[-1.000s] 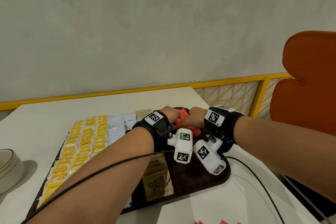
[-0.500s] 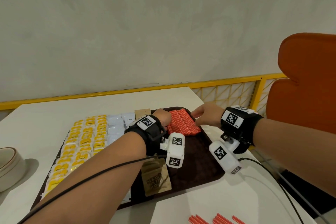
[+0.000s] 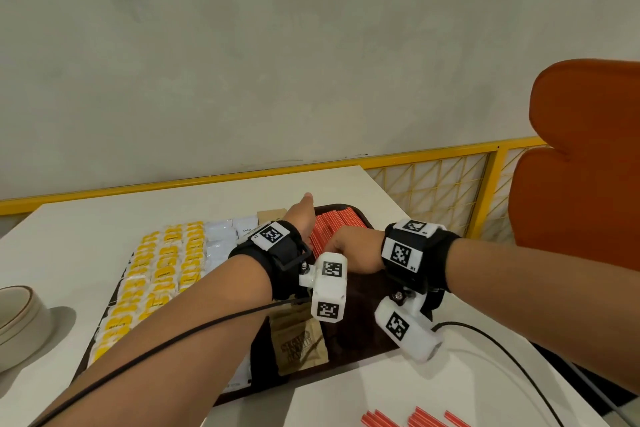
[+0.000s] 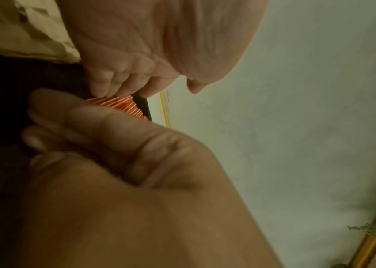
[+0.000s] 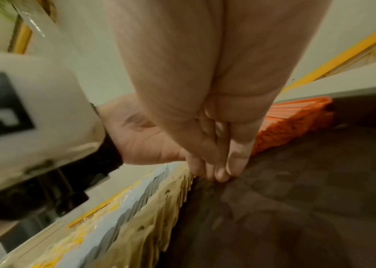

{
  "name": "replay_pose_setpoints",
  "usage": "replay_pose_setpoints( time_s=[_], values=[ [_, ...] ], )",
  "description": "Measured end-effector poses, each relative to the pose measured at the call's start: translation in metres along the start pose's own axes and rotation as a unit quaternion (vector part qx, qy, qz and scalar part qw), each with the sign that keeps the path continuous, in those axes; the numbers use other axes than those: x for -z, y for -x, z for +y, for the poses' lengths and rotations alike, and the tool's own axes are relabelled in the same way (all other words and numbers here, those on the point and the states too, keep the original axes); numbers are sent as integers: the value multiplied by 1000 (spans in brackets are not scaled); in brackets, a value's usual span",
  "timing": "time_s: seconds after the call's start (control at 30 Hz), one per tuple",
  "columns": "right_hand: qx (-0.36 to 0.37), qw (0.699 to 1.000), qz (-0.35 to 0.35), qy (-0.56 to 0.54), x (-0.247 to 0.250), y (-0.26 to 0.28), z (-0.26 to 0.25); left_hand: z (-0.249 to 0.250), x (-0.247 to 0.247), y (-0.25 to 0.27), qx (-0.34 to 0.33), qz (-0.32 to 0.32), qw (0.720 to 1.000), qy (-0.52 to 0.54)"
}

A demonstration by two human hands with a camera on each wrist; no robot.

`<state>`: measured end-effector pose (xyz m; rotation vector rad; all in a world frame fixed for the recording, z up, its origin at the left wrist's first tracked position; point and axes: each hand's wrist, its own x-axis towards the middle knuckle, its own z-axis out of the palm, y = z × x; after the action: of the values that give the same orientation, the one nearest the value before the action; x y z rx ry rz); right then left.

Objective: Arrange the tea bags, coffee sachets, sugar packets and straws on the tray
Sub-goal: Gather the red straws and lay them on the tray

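Both hands—left hand (image 3: 302, 218) and right hand (image 3: 349, 253), fingers straight, gripping nothing—flank the straws (image 3: 337, 224), likely squaring them on the tray (image 3: 367, 336).

Red-orange straws (image 3: 332, 224), yellow tea bags (image 3: 162, 263) and white sachets (image 3: 221, 236) on a dark brown tray (image 3: 367, 333).

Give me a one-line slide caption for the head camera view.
Both hands, left hand and right hand, straighten red straws at the far end of a brown tray.
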<state>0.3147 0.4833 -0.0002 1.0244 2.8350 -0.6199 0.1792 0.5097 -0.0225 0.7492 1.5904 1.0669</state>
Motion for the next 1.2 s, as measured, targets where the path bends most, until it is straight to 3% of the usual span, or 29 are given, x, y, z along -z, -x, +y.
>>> replay_pose_setpoints(
  time_s=[0.27, 0.47, 0.7, 0.83, 1.1, 1.2],
  values=[
    [-9, 1000, 9, -18, 3, -10, 0, 10, 1, 7, 36, 3, 998, 48],
    [-85, 979, -53, -177, 17, 1, 18, 6, 5, 6, 28, -4, 999, 19],
    [-38, 998, -11, -53, 3, -3, 12, 4, 5, 8, 30, -4, 999, 19],
    [-47, 999, -15, -6, 5, -10, 7, 5, 1, 9, 28, -6, 999, 19],
    [-96, 982, -100, -131, 17, -2, 18, 4, 0, 8, 17, -12, 1000, -9],
    [-112, 984, -54, -130, 13, -3, 19, 2, -1, 8, 16, -12, 1000, -15]
  ],
)
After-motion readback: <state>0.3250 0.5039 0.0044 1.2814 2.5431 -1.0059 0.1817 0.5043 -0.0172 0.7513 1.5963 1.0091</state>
